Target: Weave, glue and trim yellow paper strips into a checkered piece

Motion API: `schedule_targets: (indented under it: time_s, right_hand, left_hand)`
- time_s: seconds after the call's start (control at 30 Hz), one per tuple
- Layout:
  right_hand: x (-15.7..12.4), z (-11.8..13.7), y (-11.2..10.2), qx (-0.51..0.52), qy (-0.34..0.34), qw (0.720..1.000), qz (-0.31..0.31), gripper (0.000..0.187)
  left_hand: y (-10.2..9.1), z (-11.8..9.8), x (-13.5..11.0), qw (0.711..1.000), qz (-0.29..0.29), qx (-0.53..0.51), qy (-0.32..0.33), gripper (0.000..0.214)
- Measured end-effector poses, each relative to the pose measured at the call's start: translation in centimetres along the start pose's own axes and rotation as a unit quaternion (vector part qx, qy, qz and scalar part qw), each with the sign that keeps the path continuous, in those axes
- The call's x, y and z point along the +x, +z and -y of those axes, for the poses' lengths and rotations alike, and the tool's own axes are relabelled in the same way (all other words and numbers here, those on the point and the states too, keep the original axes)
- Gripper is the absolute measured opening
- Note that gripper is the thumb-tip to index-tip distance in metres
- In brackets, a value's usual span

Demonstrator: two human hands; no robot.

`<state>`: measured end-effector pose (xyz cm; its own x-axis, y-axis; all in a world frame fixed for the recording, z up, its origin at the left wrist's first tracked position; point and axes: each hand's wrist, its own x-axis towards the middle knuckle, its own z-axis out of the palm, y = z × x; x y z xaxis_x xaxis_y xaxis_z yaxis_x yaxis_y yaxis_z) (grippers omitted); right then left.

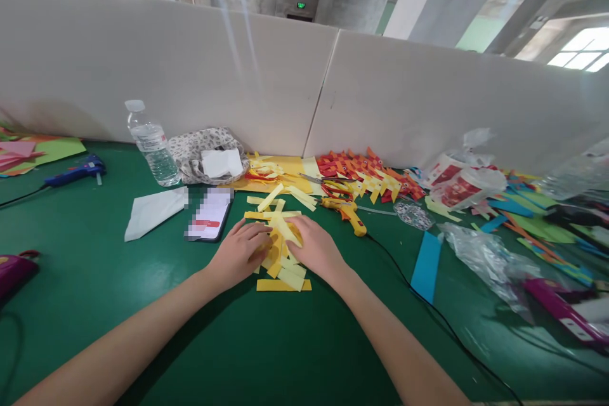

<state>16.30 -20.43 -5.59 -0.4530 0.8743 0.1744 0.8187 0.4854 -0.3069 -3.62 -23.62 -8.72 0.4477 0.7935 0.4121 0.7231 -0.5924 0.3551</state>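
Yellow and pale-yellow paper strips (291,276) lie in a loose, criss-crossed heap on the green table. My left hand (242,247) rests at the heap's left side, fingers apart, slightly bent and touching the strips. From the right, my right hand (314,242) curls around a pale-yellow strip (287,231), which slants between its thumb and fingers; some fingertips are hidden. A deeper-yellow strip (284,285) lies flat at the near side. Just beyond my right hand is a yellow glue gun (346,212), with scissors (328,183) behind it.
Left of the heap are a phone (209,216), white paper (155,209), a water bottle (153,146) and a blue glue gun (76,171). Red and yellow woven paper pieces (349,168) lie by the partition (266,82). A black cord (409,282) crosses the right side, beside a blue strip (427,263).
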Motion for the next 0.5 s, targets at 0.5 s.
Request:
schedule_targets:
  time_s: [0.5]
  right_hand:
    - [-1.4,-0.2,0.7,-0.015,-0.173,0.983,-0.057,0.03]
  left_hand:
    - [-0.6,-0.6,-0.1,0.99,-0.017,0.098,-0.096,0.015]
